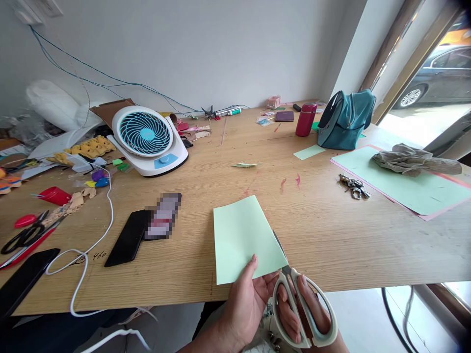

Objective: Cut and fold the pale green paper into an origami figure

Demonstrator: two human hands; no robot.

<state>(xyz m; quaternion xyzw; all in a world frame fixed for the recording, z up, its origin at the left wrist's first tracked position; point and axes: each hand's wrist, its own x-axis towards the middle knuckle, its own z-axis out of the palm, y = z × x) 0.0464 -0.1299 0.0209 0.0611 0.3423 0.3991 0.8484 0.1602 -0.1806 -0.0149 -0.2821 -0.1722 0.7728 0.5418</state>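
A sheet of pale green paper (239, 235) is held at its lower edge by my left hand (248, 299), thumb on top and fingers beneath. My right hand (312, 309) has its fingers through the white handles of a pair of scissors (288, 270). The blades meet the lower right corner of the paper; one shows along its right edge, and the paper hides part of the other. Both hands are at the table's front edge.
Left on the wooden table (206, 176) are phones (127, 240), a white cable (106, 230), black-handled scissors (25, 235) and a fan (147, 139). Rightward lie keys (355, 187), large green sheets (401, 179), a cloth (408, 159), a teal bag (346, 122) and a red bottle (306, 120).
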